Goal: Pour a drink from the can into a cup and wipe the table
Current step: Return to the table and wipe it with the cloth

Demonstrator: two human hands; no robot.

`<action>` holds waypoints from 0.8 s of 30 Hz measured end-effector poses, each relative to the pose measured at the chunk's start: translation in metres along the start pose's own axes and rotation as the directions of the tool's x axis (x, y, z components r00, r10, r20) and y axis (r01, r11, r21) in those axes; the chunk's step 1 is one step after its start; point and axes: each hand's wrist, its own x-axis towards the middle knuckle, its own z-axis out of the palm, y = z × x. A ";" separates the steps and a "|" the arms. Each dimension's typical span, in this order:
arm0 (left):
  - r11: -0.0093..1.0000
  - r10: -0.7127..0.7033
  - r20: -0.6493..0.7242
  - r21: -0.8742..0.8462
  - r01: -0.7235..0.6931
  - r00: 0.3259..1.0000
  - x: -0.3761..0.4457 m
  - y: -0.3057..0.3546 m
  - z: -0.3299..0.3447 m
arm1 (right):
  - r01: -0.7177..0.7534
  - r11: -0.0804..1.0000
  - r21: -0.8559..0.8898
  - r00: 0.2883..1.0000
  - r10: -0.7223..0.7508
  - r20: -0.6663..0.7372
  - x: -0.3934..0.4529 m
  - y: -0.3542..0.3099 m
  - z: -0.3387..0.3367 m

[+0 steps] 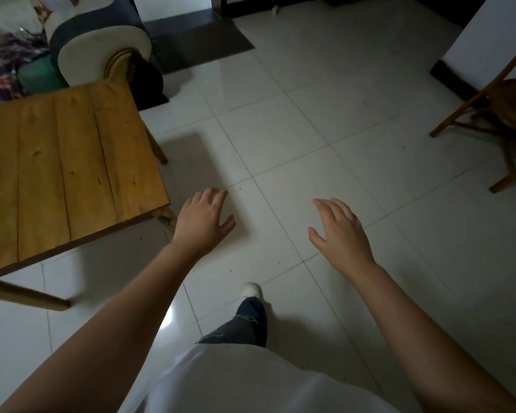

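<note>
White floor tiles (310, 129) fill my view; wooden worktop (66, 162) at 10 o'clock. Left hand (201, 223) and right hand (341, 231) hover, fingers spread, empty. No can or cup visible; I judge locating them comes next.

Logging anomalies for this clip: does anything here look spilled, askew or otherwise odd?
No spill or damage shows. The odd part: no can, cup or cloth is in view. Both the left hand and the right hand are open and empty above the tiled floor, beside the wooden table.
</note>
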 end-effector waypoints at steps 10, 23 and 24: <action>1.000 -0.030 -0.046 -0.004 0.029 0.999 0.154 -0.016 -0.033 | 0.013 1.000 0.025 1.000 -0.012 -0.024 0.164 0.024 -0.029; 0.955 -0.293 -0.134 -0.085 0.284 0.947 0.321 -0.037 -0.044 | 0.188 0.980 0.065 0.982 -0.189 0.015 0.386 0.061 -0.047; 0.945 -0.323 -0.140 -0.098 0.311 0.936 0.334 -0.038 -0.045 | 0.210 0.975 0.067 0.977 -0.212 0.023 0.405 0.064 -0.049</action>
